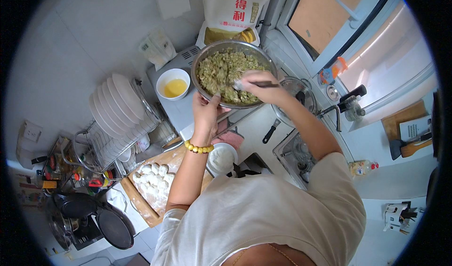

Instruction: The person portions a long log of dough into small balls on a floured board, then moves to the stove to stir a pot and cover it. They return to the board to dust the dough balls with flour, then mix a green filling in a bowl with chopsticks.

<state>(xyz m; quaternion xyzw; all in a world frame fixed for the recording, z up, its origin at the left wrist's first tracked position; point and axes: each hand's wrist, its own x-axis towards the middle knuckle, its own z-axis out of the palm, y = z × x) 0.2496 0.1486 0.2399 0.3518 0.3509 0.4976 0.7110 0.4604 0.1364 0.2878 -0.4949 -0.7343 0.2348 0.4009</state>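
A stainless-steel mixing bowl (270, 63) holds a chopped green filling (220, 68). My left hand (206, 109) grips the bowl's near-left rim, thumb on the edge and fingers partly hidden beneath. Over the right part of the filling, my right hand (260, 86) is closed around a utensil (265, 84). Motion blurs both, so the kind of utensil is unclear. A white bowl (160, 78) with yellow liquid, perhaps beaten egg, stands just left of the steel bowl. Floured pieces of white dough (153, 177) lie on a wooden board (141, 202) beside my left forearm.
Close to my body is a bowl of white powder (221, 157), next to a pink cloth (229, 139). A glass-lidded pan (295, 96), a tap (332, 112) and a sink (282, 149) are at right. A dish rack (106, 153) with white plates (118, 105) stands left.
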